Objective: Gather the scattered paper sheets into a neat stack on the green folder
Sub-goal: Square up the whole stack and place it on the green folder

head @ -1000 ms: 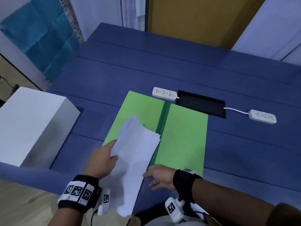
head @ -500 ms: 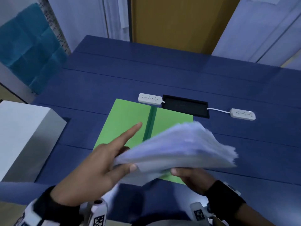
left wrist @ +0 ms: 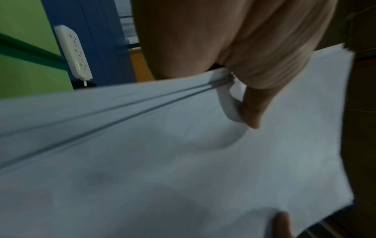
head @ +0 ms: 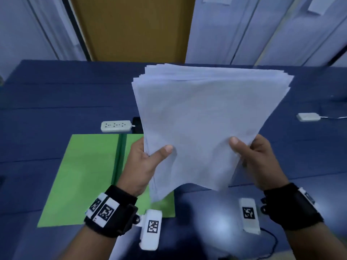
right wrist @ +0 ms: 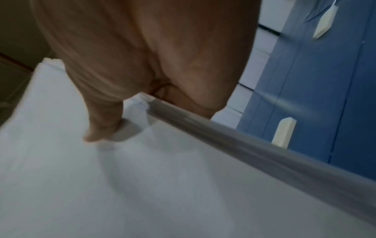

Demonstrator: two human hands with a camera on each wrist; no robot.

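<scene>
White paper sheets (head: 202, 117); green folder (head: 84, 175); blue table (head: 56, 94)

Blue table (head: 56, 94), its top crossed by long panel seams running left to right. Lying flat on it near the front left: an open green folder (head: 84, 175) with a darker green spine down its middle. Just behind the folder's far edge: a white power strip (head: 115, 126), and touching its right end a black recessed panel (head: 136, 124), mostly hidden. Well apart, at the right: a second white power strip (head: 308, 116) with a white cable (head: 334, 117) leading right.
</scene>
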